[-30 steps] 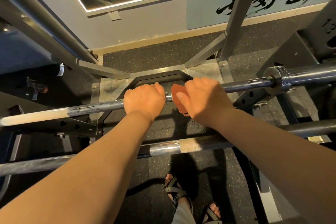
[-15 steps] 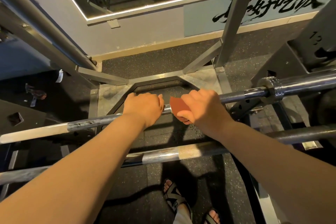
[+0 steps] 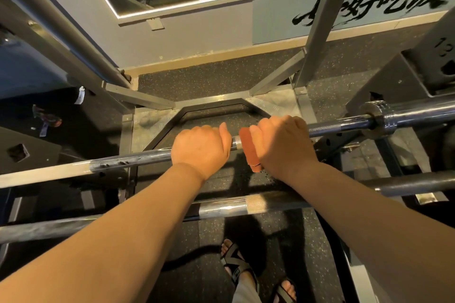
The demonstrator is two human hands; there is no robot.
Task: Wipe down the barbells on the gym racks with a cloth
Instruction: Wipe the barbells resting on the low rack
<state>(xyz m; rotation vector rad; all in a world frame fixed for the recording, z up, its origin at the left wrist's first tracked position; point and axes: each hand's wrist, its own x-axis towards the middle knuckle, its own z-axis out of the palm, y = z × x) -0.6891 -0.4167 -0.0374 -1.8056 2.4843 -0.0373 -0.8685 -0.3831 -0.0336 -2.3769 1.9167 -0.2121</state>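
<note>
The left grip (image 3: 199, 147) (a bare hand) curls closed around the upper barbell (image 3: 138, 158), which lies across the rack (image 3: 317, 22). Just beside it, the right grip (image 3: 285, 145) wraps an orange-red cloth (image 3: 248, 147) around the same shaft, with bare knurled steel showing between them. A second barbell (image 3: 221, 209) lies lower, nearer the person's sandalled feet (image 3: 235, 264).

Single head-worn wide-angle view; faces forward, steeply down; close above barbell (image 3: 344, 124), floor (image 3: 197, 86) beyond.
</note>
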